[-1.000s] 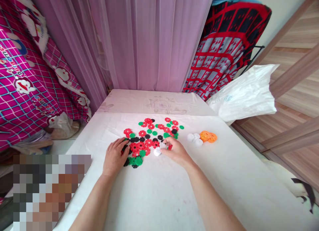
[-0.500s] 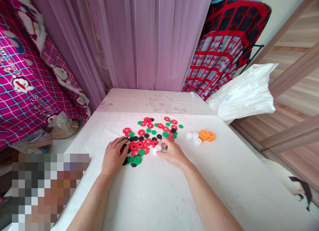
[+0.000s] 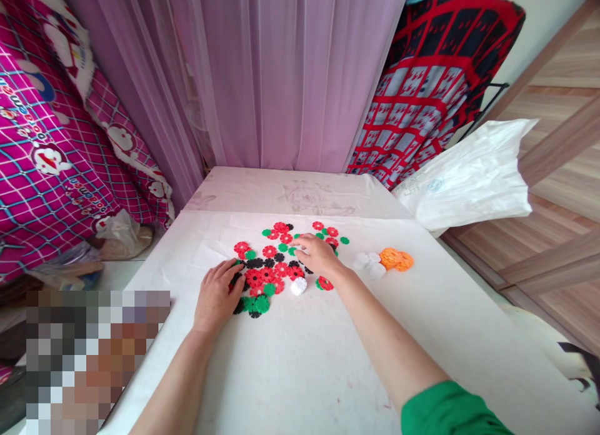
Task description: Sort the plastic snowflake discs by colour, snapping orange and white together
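Notched plastic discs like snowflake building pieces lie in a loose spread on the white-covered table: red discs [image 3: 255, 277], green discs [image 3: 262, 304] and black discs [image 3: 254, 263]. My left hand [image 3: 215, 297] rests at the spread's left edge, fingers stretched over dark discs that it partly hides. My right hand [image 3: 319, 255] is over the right middle of the spread, with thumb and fingers apart and no disc visible between them. It covers some of the discs below. White discs [image 3: 299, 286] sit at the near edge of the spread, just below the right hand.
To the right, a group of white discs [image 3: 376, 270] touches a pile of orange discs [image 3: 396, 259]. A white plastic bag [image 3: 473, 175] stands at the table's right edge. Purple curtains [image 3: 290, 79] hang behind the table [image 3: 300, 372].
My right hand has let go of the white discs at the near edge and moved up and away over the spread. The left hand stays in about the same place.
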The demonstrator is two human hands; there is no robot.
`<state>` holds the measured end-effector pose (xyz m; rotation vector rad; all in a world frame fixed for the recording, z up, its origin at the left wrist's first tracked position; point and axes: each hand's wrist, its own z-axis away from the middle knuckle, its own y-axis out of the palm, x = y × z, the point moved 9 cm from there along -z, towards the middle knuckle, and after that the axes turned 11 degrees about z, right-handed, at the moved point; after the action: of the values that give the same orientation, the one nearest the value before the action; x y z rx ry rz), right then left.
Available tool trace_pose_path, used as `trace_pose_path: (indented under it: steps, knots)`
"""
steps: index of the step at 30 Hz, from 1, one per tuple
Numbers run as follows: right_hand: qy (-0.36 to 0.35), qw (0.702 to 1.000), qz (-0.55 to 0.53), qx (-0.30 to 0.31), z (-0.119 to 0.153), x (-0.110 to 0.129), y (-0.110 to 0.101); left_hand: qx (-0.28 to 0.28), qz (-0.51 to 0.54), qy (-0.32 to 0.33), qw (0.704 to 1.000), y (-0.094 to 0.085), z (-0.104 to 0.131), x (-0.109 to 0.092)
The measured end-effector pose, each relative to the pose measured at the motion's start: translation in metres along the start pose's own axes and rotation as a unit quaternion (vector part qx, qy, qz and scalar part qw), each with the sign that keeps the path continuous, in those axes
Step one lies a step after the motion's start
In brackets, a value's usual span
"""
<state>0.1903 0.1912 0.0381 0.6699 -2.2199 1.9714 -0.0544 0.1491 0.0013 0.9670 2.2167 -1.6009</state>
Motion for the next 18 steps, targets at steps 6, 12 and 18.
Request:
trace_pose_path:
  steps: [6, 12, 18]
  knots:
    - [-0.1, 0.991, 0.077, 0.04, -0.032, 0.027, 0.027, 0.003, 0.003, -0.007, 1.0, 0.001, 0.001, 0.002]
    - [-0.046, 0.994, 0.091, 0.046, -0.023, 0.003, 0.024, 0.0, 0.009, -0.006, 1.0, 0.0, 0.002, 0.0]
    - [-0.038, 0.99, 0.129, 0.039, -0.026, 0.006, 0.016, 0.001, 0.007, -0.007, 1.0, 0.0, 0.001, 0.0]
